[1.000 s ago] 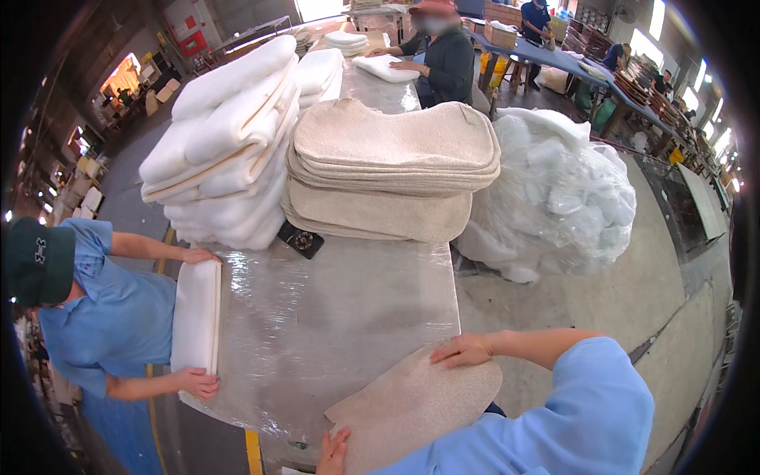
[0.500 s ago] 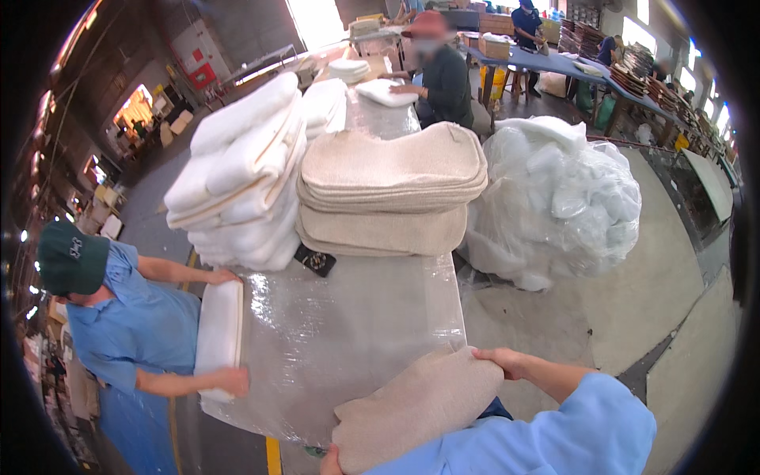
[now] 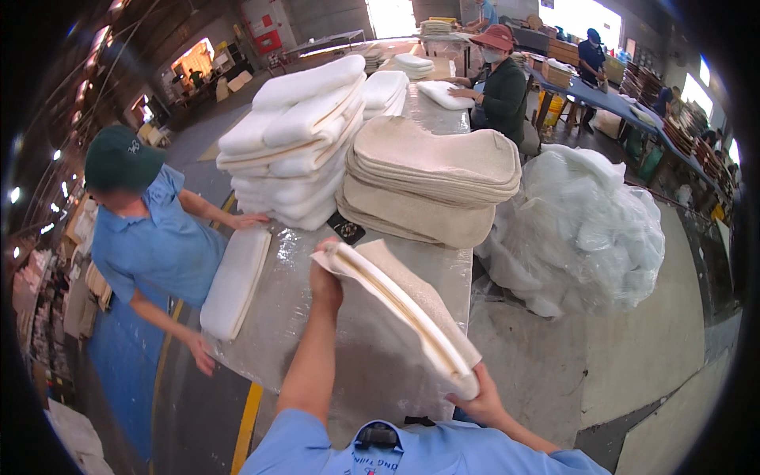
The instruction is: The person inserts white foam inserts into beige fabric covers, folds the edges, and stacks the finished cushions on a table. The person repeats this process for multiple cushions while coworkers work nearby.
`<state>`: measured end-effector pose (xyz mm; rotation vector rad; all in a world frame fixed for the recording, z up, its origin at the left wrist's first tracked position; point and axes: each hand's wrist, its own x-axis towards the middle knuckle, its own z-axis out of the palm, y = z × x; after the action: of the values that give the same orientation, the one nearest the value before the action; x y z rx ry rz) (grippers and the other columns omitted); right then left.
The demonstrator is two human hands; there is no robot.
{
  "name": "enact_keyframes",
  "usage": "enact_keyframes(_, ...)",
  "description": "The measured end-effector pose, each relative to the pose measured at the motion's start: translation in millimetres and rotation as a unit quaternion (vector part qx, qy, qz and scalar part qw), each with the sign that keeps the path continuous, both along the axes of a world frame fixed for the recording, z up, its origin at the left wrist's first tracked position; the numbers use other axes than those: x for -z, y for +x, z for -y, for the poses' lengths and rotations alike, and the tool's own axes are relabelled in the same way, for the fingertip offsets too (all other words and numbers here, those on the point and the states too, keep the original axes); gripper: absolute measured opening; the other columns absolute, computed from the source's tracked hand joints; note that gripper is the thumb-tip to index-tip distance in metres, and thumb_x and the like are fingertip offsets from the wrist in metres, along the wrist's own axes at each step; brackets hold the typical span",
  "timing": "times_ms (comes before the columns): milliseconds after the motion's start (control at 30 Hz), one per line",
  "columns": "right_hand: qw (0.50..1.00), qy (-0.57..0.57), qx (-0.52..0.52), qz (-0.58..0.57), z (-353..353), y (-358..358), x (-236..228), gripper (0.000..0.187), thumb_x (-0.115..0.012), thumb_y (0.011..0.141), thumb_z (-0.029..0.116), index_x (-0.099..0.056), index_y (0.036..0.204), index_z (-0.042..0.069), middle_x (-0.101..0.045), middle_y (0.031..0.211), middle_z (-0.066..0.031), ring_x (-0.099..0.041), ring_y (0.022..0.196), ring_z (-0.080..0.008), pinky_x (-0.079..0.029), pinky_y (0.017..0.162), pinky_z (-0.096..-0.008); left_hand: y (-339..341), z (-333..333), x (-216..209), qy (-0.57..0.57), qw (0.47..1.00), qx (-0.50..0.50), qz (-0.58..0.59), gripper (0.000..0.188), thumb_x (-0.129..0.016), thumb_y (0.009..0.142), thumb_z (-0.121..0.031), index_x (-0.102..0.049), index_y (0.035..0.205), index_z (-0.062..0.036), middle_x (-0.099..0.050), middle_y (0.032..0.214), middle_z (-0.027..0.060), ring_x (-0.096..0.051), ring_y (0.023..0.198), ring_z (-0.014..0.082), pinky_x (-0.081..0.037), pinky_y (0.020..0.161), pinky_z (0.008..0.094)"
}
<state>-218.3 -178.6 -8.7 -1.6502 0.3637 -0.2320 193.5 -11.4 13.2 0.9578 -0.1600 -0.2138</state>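
White and beige layers show in the long pad (image 3: pixel 401 310), held slanting above the desk (image 3: pixel 372 372). Its far end is gripped by the left hand (image 3: pixel 326 281), its near end by the right hand (image 3: pixel 481 398). Beyond lie a stack of beige pads (image 3: pixel 427 178) and, left of it, a pile of white pads (image 3: pixel 289 146). A bulging clear plastic bag (image 3: pixel 574 229) is to the right of the desk. At the left side, a co-worker (image 3: pixel 158 245) in blue is next to a flat white pad (image 3: pixel 236 285) at the desk's edge.
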Motion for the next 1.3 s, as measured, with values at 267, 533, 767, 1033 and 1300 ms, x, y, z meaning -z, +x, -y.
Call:
enact_keyframes(267,0.983,-0.087,-0.142,-0.072,-25.5,6.2,21.9,0.094,-0.093,0.077,0.027,-0.045,0.156,0.006,-0.062,0.143,-0.0241,-0.063,0.129,-0.0418,-0.052,0.105,-0.0466,-11.1,51.0,33.3,0.016,0.973,-0.005,-0.228,0.046,-0.051,0.11,-0.049,-0.064,0.133,-0.0118,-0.067,0.125,0.0056,-0.063,0.121,0.0243,-0.049,0.11,0.0397)
enact_keyframes(533,0.968,-0.02,-0.245,-0.048,-22.5,25.1,11.0,0.085,-0.093,0.082,0.033,-0.055,0.15,-0.001,-0.053,0.157,-0.023,-0.049,0.149,-0.035,-0.04,0.122,-0.0415,-32.7,53.1,23.2,-0.009,0.991,0.01,-0.131,0.065,-0.033,0.118,-0.051,-0.051,0.156,-0.0021,-0.06,0.151,0.0122,-0.052,0.142,0.0251,-0.04,0.12,0.0399)
enact_keyframes(767,0.965,0.184,-0.188,0.008,17.8,126.4,17.4,0.037,-0.073,0.104,0.021,-0.067,0.135,0.002,-0.071,0.128,-0.0082,-0.065,0.119,-0.0166,-0.05,0.106,-0.0326,-103.7,15.8,21.7,0.261,0.965,0.028,0.023,0.082,-0.072,0.1,-0.023,-0.029,0.166,0.0,-0.047,0.159,0.02,-0.047,0.146,0.027,-0.038,0.121,0.0389)
enact_keyframes(1033,0.979,-0.151,0.026,0.138,15.1,327.8,5.9,0.06,-0.075,0.094,0.021,-0.059,0.15,0.009,-0.065,0.141,-0.017,-0.063,0.127,-0.0331,-0.052,0.104,-0.0407,-161.0,15.6,-18.5,0.291,0.952,0.092,-0.028,0.082,-0.056,0.085,-0.002,-0.035,0.164,-0.0013,-0.055,0.15,0.0159,-0.056,0.136,0.0247,-0.042,0.116,0.0361)
enact_keyframes(1300,0.973,-0.212,0.012,0.088,9.7,368.6,2.8,0.021,-0.075,0.096,0.027,-0.08,0.103,0.008,-0.075,0.12,-0.012,-0.073,0.104,-0.0366,-0.057,0.091,-0.0454,-110.4,36.4,-6.9,0.244,0.968,0.003,-0.053,0.064,-0.055,0.091,-0.009,-0.053,0.154,0.0006,-0.066,0.143,0.0179,-0.065,0.127,0.0255,-0.049,0.108,0.0363)
